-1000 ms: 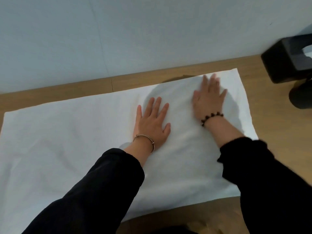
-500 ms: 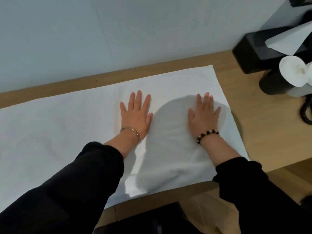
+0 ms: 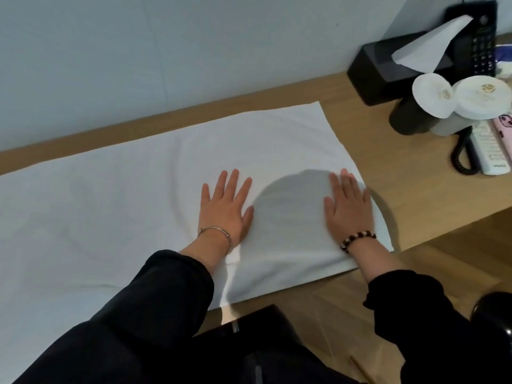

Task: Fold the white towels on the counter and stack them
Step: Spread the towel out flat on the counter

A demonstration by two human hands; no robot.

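A large white towel lies spread flat along the wooden counter, reaching from the left edge of the view to near the counter's right part. My left hand presses flat on the towel's middle, fingers straight and spread. My right hand lies flat, fingers together, close to the towel's right edge. Both wrists wear bracelets, and black sleeves cover my forearms.
At the back right stand a black tissue box with a tissue sticking out, two paper-capped cups, a black phone with a coiled cord and a white remote. A grey wall runs behind the counter.
Both hands slid back toward me and to the right over the towel, staying flat. The view swung right, bringing the tissue box, cups and phone into sight.
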